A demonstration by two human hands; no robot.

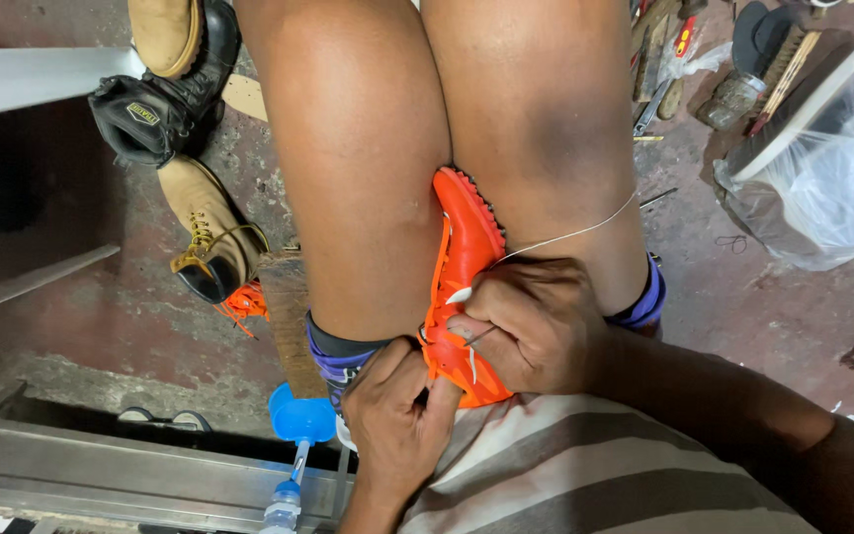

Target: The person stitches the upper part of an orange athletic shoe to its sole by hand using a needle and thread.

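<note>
**Two hands stitching a clamped shoe**

Two hands meet at an orange shoe (462, 287) wedged between the knees, which steadies it. Left hand (397, 425) pinches its lower edge; right hand (531, 321) is closed on a needle, white thread (575, 234) trailing taut across the knee. Beyond, tan boots (205, 222) lie on the floor (733, 297).

Just one view here, a head-worn cam looking pretty much straight down over the person's own lap. It's really close in: the knees (447, 119) fill the top middle, the striped shirt (585, 475) the bottom edge. Floor (101, 316) shows on both sides, boots (212, 232) off to the left edge and a plastic bag (832, 188) far right.
</note>
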